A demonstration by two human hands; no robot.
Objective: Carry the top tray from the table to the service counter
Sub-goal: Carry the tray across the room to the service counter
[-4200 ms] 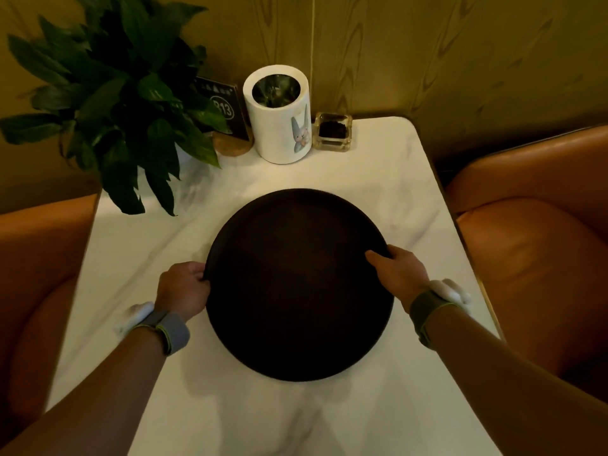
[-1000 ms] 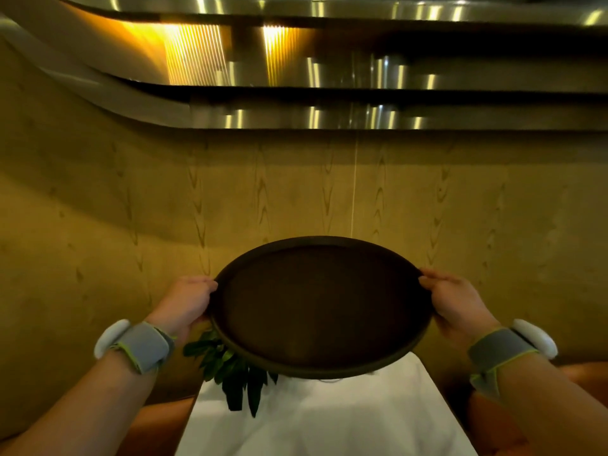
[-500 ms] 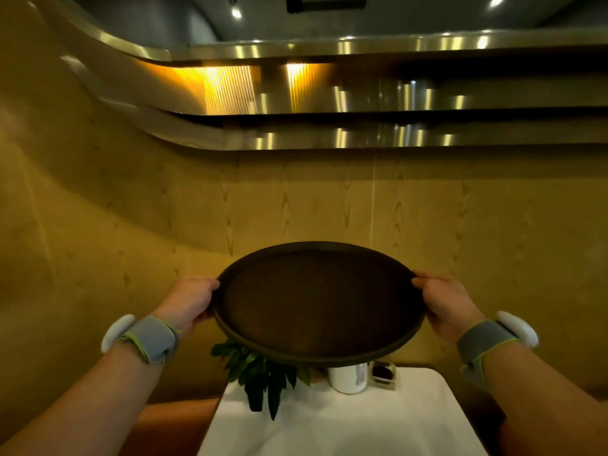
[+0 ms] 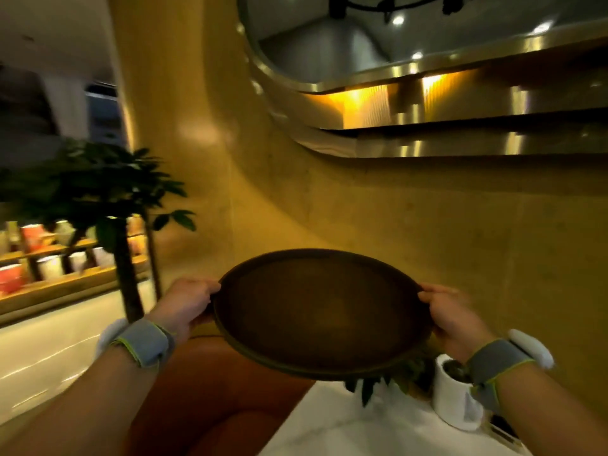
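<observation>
A round dark brown tray (image 4: 320, 312) hangs level in the air in front of me, above the orange seat and the table's near left corner. My left hand (image 4: 189, 302) grips its left rim, thumb on top. On the opposite rim my right hand (image 4: 452, 319) holds on the same way. The tray carries nothing. The white marble table (image 4: 378, 426) lies below at the lower right. No service counter can be made out for sure.
An orange armchair (image 4: 210, 399) sits below the tray. On the table stand a white cylinder holder (image 4: 455, 394) and a small plant (image 4: 388, 378). A potted tree (image 4: 108, 199) rises at the left, with lit shelves of cups (image 4: 49, 261) and pale floor (image 4: 49, 350) behind it. A curved yellow wall (image 4: 362, 209) faces me.
My view has swung to the left; the table has slid to the lower right, and the tree, shelves and floor have come into sight. Both hands keep their hold on the raised tray.
</observation>
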